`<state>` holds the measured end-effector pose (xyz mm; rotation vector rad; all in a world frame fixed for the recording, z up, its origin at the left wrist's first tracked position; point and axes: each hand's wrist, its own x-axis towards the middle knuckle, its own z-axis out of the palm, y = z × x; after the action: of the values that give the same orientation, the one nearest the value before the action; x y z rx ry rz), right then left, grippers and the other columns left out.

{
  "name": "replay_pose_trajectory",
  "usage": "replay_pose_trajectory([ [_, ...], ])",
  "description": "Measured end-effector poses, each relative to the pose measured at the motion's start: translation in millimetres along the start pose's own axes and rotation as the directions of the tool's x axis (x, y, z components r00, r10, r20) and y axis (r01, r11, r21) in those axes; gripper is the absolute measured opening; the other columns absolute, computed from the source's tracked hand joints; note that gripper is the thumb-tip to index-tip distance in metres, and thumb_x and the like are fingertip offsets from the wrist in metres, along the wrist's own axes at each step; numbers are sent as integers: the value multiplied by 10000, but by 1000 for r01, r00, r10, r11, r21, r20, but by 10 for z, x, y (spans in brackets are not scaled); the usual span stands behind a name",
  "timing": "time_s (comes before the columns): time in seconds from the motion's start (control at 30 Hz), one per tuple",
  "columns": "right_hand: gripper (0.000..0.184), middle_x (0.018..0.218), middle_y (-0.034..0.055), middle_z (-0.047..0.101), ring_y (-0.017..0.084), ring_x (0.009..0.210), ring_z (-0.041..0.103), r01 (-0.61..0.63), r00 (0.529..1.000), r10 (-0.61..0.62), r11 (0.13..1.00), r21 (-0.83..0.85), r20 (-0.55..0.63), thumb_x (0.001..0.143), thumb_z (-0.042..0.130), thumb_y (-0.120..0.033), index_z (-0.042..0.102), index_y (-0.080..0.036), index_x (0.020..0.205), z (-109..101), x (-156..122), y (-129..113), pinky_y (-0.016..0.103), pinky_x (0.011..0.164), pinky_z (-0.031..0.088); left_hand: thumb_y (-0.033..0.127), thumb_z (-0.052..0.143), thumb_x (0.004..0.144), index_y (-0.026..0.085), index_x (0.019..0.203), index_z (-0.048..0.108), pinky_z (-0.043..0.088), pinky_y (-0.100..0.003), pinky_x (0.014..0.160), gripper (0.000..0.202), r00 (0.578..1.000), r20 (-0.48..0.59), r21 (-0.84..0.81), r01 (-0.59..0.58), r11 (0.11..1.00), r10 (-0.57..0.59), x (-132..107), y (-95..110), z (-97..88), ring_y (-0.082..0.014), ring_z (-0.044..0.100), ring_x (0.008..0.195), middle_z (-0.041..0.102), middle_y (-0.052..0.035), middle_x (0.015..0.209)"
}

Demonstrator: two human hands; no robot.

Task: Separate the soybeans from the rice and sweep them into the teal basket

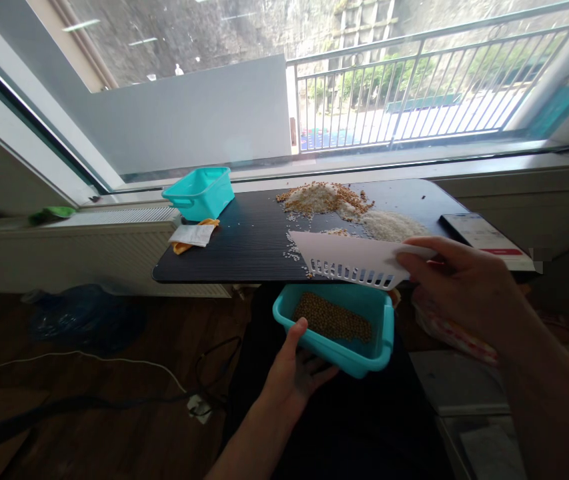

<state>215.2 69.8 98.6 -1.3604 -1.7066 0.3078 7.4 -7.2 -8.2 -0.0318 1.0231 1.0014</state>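
Observation:
My left hand (297,370) grips a turquoise plastic basket (359,363) from below, its thumb over the near rim. Brown beans (331,317) cover part of the basket's floor. The basket is under the table's front edge, over my lap. My right hand (447,267) pinches one end of a flat white slotted scraper (349,252), its slots facing down at the front edge of the dark table (244,253). Behind the scraper lies a pile of white rice grains mixed with brown beans (321,197). A second pile, mostly rice (394,225), spreads to its right.
Another turquoise basket (201,193) stands at the table's back left, with a white and yellow packet (194,235) before it. A phone (479,233) lies at the right end. Behind are a window and a radiator (89,247); a white cable (129,361) runs along the floor.

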Motion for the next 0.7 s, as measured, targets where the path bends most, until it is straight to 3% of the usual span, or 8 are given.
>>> replay_pose_trajectory([
  [0.23,325,619,-20,649,127,515,576,-71,996,67,995,64,62,744,640,-497,732,-231,908,-11,-43,-43,256,481,469,511,614,832,157,1325,494,578,-440,819,618,1000,-6,-9,-2,1000,2,-2,32,-21,-340,636,1094,597,-185,1295],
  [0.43,281,718,-2,693,123,608,610,-130,962,117,991,-38,-249,697,673,-418,751,-231,893,-153,118,70,264,583,492,490,606,843,168,1317,504,573,-449,834,582,1000,-19,-28,5,1000,-5,8,23,-20,-335,636,1088,598,-178,1288],
  [0.7,324,694,12,681,134,620,581,-78,992,80,997,23,-97,725,663,-424,741,-186,930,46,435,346,285,595,470,488,601,844,160,1321,505,553,-455,870,586,999,32,-1,14,1000,-14,-26,-60,21,-332,630,1094,594,-183,1288],
])
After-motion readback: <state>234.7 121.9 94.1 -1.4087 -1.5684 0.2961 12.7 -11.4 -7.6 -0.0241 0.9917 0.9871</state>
